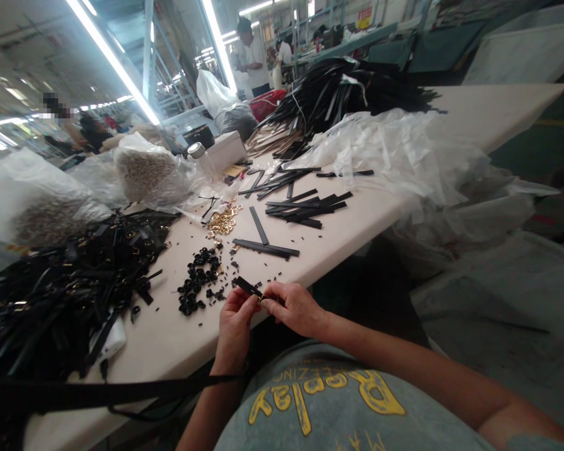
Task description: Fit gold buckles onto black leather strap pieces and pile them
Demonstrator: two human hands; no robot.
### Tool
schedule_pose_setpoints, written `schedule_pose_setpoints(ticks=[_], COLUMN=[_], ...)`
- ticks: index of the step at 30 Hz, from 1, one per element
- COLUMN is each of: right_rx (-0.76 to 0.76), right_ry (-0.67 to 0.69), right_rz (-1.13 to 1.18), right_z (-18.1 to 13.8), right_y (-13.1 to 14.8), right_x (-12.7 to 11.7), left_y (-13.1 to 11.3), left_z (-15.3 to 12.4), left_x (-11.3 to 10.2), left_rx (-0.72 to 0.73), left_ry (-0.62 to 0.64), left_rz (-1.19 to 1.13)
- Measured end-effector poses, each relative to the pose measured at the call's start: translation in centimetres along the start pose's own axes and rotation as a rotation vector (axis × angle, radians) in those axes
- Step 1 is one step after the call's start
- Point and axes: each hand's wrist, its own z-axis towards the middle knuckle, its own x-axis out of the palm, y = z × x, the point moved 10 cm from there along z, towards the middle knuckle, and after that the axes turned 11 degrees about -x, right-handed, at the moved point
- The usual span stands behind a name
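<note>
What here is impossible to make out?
1. Head view: the near end of the black strap, hidden under the fingers of the left hand and right hand.
2. Head view: the strap pile, cut off by the left edge.
3. Head view: the contents of the plastic bag, blurred by its film.

On the table (pixel 169 338), a pile of little rings (pixel 198 289). Left of the pile, a big heap of straps (pixel 66 294). Just behind the pile, small buckles (pixel 223 222). Behind and right, loose strips (pixel 301 210). Right and nearer, left hand (pixel 235 319) and right hand (pixel 294 307) on one short strap (pixel 247 286).
</note>
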Motion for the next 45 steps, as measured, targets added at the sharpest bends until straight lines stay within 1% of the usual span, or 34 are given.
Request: schedule_pose_setpoints(ticks=[6,11,13,19,23,30,35,40,45], right_rx=[-0.034,-0.036,-0.044,-0.103,-0.086,-0.068,-0.08,-0.109,-0.055], right_ry=[-0.012,-0.044,-0.049,-0.009,-0.014,-0.038,-0.044,0.013,0.023], right_rz=[-0.106,-0.273,-0.296,-0.148,-0.179,-0.239,-0.223,-0.153,-0.156], right_z=[0.2,0.3,0.3,0.3,0.4,0.3,0.2,0.2,0.1], right_y=[1.1,1.4,1.4,1.4,1.4,1.5,1.5,1.6,1.0], right_x=[-0.8,-1.6,-1.7,-0.8,-1.0,-1.1,-0.9,-0.4,-0.2], left_y=[0.1,-0.1,-0.1,-0.1,-0.1,-0.7,-0.6,0.0,0.0], left_z=[-0.2,-0.6,-0.7,-0.6,-0.7,-1.3,-1.3,-1.0,-0.9], left_x=[0.3,0.6,0.6,0.5,0.3,0.3,0.4,0.4,-0.2], left_rx=[-0.014,0.051,0.065,0.05,0.066,0.14,0.118,0.057,0.08], left_ry=[0.002,0.012,0.014,0.027,0.013,-0.005,0.02,0.019,-0.018], left_rz=[-0.014,0.082,0.12,0.095,0.113,0.185,0.168,0.117,0.168])
